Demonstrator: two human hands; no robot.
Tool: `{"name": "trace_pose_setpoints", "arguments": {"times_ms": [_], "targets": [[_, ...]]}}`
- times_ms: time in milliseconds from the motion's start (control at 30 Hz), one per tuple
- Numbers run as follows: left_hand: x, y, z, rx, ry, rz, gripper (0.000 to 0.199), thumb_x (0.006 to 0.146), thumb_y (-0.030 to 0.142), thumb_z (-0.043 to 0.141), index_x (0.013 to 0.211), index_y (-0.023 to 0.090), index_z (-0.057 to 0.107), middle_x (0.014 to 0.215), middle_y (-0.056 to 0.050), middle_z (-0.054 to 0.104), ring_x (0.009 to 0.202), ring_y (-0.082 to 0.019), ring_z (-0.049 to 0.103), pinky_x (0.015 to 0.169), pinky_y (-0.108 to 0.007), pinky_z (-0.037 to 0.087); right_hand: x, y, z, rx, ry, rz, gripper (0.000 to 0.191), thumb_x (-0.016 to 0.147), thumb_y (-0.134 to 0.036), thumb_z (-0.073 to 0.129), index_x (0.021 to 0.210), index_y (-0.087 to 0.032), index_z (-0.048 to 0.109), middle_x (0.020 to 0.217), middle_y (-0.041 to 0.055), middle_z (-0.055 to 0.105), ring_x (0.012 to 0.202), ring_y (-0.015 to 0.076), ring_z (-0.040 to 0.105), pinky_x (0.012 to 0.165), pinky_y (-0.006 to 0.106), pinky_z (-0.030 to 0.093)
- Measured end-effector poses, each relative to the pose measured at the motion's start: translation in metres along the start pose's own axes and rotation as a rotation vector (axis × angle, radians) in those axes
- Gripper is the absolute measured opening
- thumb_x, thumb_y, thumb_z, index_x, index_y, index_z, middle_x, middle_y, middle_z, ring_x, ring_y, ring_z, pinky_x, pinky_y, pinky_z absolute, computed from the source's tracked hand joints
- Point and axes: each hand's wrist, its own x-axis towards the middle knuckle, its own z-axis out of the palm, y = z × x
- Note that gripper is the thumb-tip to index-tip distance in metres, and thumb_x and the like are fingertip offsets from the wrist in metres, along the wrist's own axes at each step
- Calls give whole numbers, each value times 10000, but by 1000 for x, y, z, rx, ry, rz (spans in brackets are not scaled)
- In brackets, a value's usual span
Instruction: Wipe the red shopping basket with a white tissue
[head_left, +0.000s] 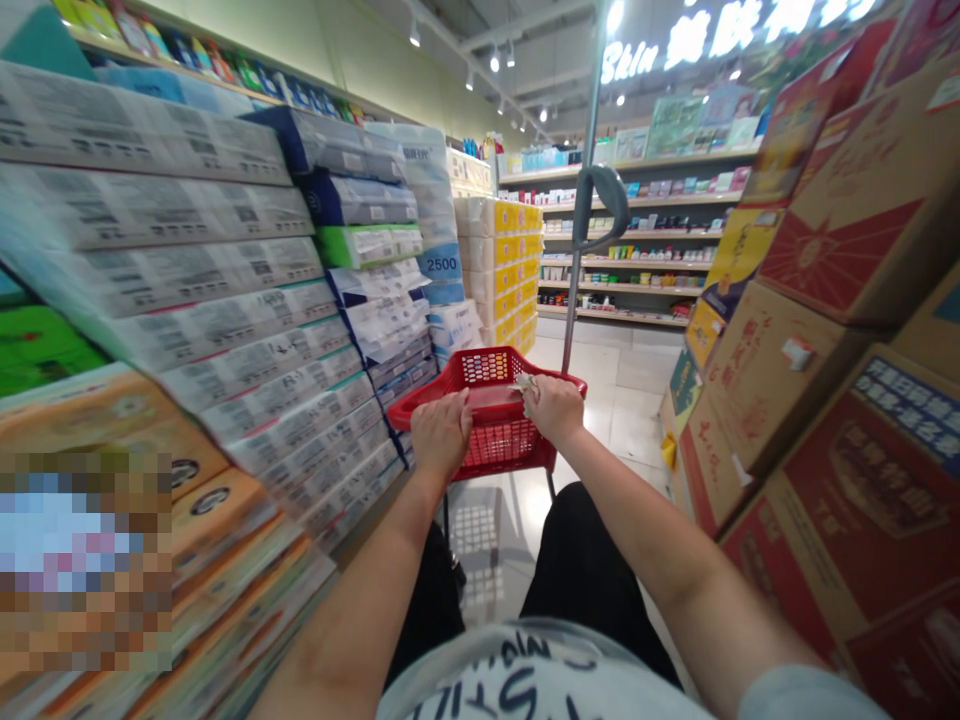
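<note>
A red shopping cart (480, 455) with a perforated plastic basket stands in front of me. My left hand (442, 430) is closed on the left part of its red handle. On the right part of the handle is my right hand (553, 405), its fingers wrapped round the bar. A small crumpled pale piece (527, 388) sticks out by the right hand's fingers; what it is cannot be made out. The basket's visible inside shows nothing clearly. A grey pole with a looped grip (602, 208) rises at the cart's right side.
Wrapped paper packs (247, 270) are stacked high close on the left, with yellow-and-white packs (502, 265) further on. Brown and red cartons (832, 220) line the right. Between them runs a tiled floor (626, 400) towards stocked shelves (637, 263) at the back.
</note>
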Motion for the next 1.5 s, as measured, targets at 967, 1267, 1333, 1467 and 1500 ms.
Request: {"name": "trace_pose_setpoints", "arguments": {"times_ms": [967, 1267, 1333, 1467, 1500], "targets": [[0, 14, 5, 3, -36, 32, 433, 991, 390, 290, 1300, 224, 544, 1234, -82, 646, 1067, -242, 581, 932, -423, 339, 34, 45, -21, -88, -397, 160, 348, 956, -406, 420, 915, -200, 698, 894, 90, 708, 793, 207, 628, 697, 284, 374], [10, -5, -4, 37, -90, 64, 439, 987, 377, 305, 1343, 222, 511, 1214, -96, 649, 1039, -233, 594, 915, -407, 366, 28, 24, -21, -40, -388, 121, 429, 962, -550, 372, 1025, -268, 689, 937, 61, 725, 789, 210, 660, 630, 274, 356], [13, -11, -6, 32, -107, 71, 452, 983, 359, 314, 1379, 217, 479, 1215, -102, 648, 1040, -231, 597, 912, -402, 376, 28, 18, -19, -49, -381, 138, 403, 956, -526, 399, 989, -254, 694, 919, 65, 725, 766, 205, 654, 622, 272, 341], [22, -28, -5, -18, -145, 60, 438, 979, 346, 328, 1348, 210, 520, 1238, -86, 649, 1080, -216, 598, 929, -379, 396, 25, 6, -7, -60, -224, 82, 416, 967, -488, 400, 839, -197, 668, 803, 68, 700, 695, 192, 611, 643, 278, 316], [25, -32, -5, -40, -152, 52, 424, 977, 339, 334, 1323, 213, 546, 1236, -75, 655, 1084, -208, 599, 937, -373, 400, 21, 3, -3, -55, -160, 46, 411, 970, -469, 402, 808, -184, 651, 782, 67, 687, 695, 189, 599, 665, 283, 317]]}}
